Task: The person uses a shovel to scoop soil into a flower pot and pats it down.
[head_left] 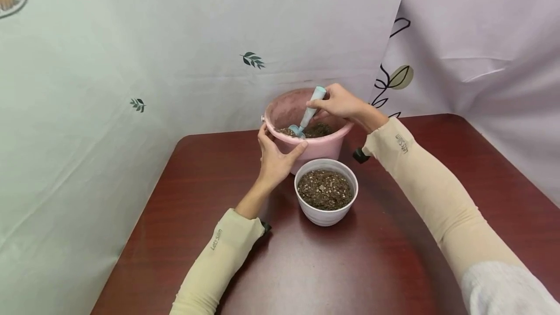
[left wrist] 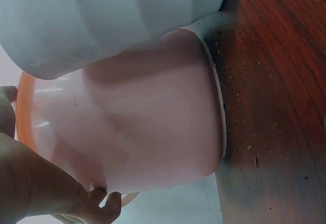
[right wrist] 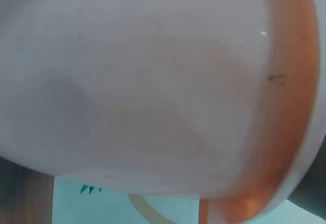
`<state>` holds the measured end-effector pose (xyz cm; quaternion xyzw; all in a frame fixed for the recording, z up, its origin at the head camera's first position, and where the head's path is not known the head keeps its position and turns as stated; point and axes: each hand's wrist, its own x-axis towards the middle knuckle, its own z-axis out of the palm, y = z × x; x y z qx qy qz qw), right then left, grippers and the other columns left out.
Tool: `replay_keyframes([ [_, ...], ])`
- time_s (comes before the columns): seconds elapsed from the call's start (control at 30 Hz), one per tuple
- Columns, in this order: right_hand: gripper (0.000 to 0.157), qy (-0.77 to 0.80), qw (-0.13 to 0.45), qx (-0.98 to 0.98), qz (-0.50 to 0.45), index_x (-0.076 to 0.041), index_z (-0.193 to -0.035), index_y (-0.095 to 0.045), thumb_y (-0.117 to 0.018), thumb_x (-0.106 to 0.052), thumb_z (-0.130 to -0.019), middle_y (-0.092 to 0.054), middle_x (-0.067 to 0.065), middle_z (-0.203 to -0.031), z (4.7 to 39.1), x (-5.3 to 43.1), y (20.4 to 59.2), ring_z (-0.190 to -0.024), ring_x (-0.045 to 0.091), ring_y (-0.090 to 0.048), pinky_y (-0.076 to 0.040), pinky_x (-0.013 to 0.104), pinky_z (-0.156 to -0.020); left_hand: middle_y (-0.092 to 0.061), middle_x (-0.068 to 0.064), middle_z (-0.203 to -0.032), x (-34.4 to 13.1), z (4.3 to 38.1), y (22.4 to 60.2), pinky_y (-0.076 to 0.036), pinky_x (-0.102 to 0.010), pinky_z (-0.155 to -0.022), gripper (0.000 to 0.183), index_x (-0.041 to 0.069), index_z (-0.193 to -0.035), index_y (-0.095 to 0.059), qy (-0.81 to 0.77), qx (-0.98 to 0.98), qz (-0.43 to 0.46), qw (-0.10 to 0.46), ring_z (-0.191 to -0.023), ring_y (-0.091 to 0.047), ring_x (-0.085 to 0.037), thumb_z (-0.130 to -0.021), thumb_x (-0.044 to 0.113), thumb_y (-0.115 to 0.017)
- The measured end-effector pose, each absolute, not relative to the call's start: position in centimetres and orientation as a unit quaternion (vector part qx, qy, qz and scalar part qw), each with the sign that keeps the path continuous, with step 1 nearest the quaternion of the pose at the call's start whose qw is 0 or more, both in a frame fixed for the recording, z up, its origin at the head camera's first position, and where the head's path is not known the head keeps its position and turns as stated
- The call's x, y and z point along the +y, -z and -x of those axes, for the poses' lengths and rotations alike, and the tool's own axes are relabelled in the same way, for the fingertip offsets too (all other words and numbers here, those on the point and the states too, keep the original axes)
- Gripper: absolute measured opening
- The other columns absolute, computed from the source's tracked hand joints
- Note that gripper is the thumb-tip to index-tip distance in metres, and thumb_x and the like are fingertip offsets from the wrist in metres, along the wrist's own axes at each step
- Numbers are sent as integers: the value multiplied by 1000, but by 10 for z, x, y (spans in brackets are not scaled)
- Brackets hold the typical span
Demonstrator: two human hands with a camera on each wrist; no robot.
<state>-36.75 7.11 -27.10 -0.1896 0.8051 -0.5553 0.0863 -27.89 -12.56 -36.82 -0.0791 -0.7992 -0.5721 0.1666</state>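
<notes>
A pink bucket (head_left: 321,148) with dark soil inside stands near the back of the table. My left hand (head_left: 274,162) grips its near left rim, thumb along the front and fingers round the side; the left wrist view shows this hand (left wrist: 46,183) against the bucket wall (left wrist: 147,117). Over the bucket, my right hand (head_left: 343,103) holds a small trowel (head_left: 309,111) by its pale blue handle, the blade down at the soil. In front sits a white pot (head_left: 324,217) holding soil (head_left: 324,189) flecked with white bits. The right wrist view shows mostly bucket wall (right wrist: 153,91), with that hand hidden.
The reddish-brown wooden table (head_left: 183,252) carries both containers. Pale cloth (head_left: 197,38) with leaf prints hangs behind and at the sides, close to the bucket's back. Soil crumbs (left wrist: 249,147) lie on the wood by the bucket's base.
</notes>
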Motion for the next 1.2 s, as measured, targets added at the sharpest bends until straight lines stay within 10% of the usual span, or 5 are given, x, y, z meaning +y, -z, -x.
replay_keyframes([
  [0.5, 16, 653, 81, 750, 68, 3, -85, -66, -68, -10, -94, -70, 9, -75, 353, 107, 263, -67, 16, -72, -57, 27, -70, -24, -13, -154, -117, 280, 368, -12, -73, -106, 109, 16, -152, -8, 571, -801, 77, 160, -142, -28, -23, -77, 53, -78],
  [0.77, 13, 726, 78, 683, 27, 1, -86, -67, -68, -10, -93, -69, 12, -83, 347, 124, 262, -71, 18, -73, -56, 24, -73, -20, -22, -150, -121, 286, 368, -26, -47, -115, 108, 6, -149, -12, 604, -766, 117, 185, -140, -30, -29, -76, 30, -87],
  [1.2, 14, 785, 49, 616, 42, 4, -88, -64, -63, -8, -96, -72, 17, -76, 346, 135, 273, -69, 27, -73, -57, 25, -67, -19, -25, -149, -126, 283, 365, -25, -44, -116, 104, 2, -149, -13, 621, -756, 129, 159, -141, -30, -30, -77, 19, -86],
])
